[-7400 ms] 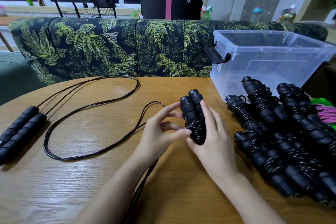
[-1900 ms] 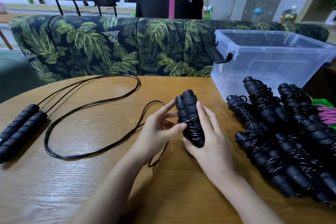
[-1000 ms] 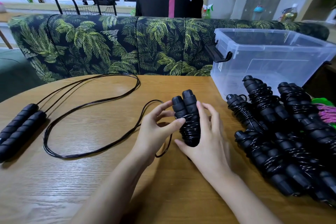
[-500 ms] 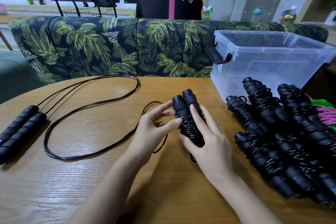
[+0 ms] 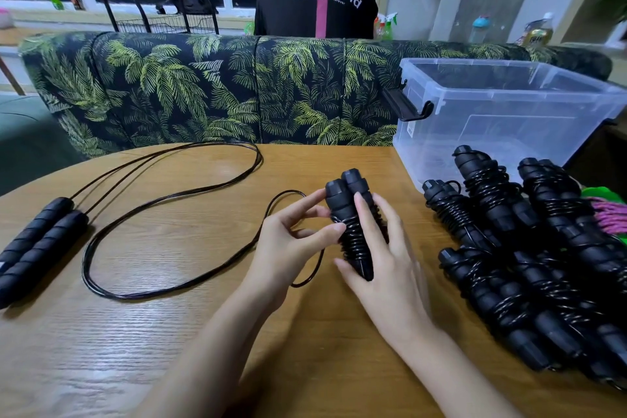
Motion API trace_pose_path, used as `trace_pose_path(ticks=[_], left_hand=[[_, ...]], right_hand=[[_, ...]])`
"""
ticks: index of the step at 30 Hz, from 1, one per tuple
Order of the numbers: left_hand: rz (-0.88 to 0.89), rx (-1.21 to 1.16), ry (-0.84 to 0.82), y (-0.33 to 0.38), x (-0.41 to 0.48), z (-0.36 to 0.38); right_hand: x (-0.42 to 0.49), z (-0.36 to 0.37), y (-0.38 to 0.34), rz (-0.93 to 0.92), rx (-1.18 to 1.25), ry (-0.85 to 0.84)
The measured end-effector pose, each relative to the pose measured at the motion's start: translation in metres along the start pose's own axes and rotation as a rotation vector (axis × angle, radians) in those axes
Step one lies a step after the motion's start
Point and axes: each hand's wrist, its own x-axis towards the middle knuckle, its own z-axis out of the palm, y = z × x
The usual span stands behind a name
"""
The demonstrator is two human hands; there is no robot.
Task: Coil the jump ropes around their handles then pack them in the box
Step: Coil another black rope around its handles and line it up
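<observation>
**Finishing the wrap on one rope – tail not yet tucked**

Layout: a round wooden table (image 5: 169, 332) is under everything. The clear plastic storage box (image 5: 475, 132) on it, lid off, is my reference point.

- The pile of coiled black jump ropes (image 5: 529, 275) sits just in front of the box. None visible inside it.
- An uncoiled black jump rope (image 5: 37, 241) lies well apart to the box's left, handles side by side and cord in wide loops.
- Both hands are front-left of the box, near the pile.
- The right hand (image 5: 383, 268) grasps the black handle pair (image 5: 353, 224), with fingers over the top and thumb under the lower end.
- The left hand (image 5: 288, 248) has its thumb tip on the wound turns and its forefinger on the upper handle. Can't tell whether its curled fingers pinch the cord, since that part is hidden.
- The loose cord tail (image 5: 288, 197) is one short loop on the side of the bundle away from the box.

To do this step well:
- Keep tension on the tail and lay each turn tight against the last.
- Pin the final turn with the thumb.
- Tuck the end under a wrap before letting go, or it'll probably spring loose.

Grip geometry:
- The handle tops stick out above the right-hand fingers, tilted towards the box.
- The wound section sits in the palm.
- The tail leaves on the left-hand side.
</observation>
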Motion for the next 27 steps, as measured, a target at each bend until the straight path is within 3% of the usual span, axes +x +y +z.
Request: trace_pose_path(ticks=[5,11,14,18,21,23,27], left_hand=[[0.119,0.191,0.024,-0.002,0.000,0.002],[0.980,1.005,0.332,-0.012,0.008,-0.007],[1.129,1.248,0.270,-0.015,0.006,-0.005],[0.957,1.471,0.168,-0.024,0.007,-0.010],[0.860,1.393,0.150,-0.026,0.007,-0.008],[0.704,1.142,0.130,-0.021,0.005,-0.007],[0.090,0.360,-0.017,-0.001,0.001,-0.006]], right_hand=[[0.006,-0.003,0.011,0.025,-0.105,0.026],[0.014,-0.012,0.022,0.149,-0.207,-0.004],[0.014,-0.012,0.021,0.187,-0.212,-0.042],[0.015,-0.011,0.019,0.198,-0.194,-0.034],[0.015,-0.011,0.019,0.180,-0.167,-0.020],[0.014,-0.012,0.020,0.176,-0.103,-0.008],[0.014,-0.013,0.019,0.202,0.125,0.018]])
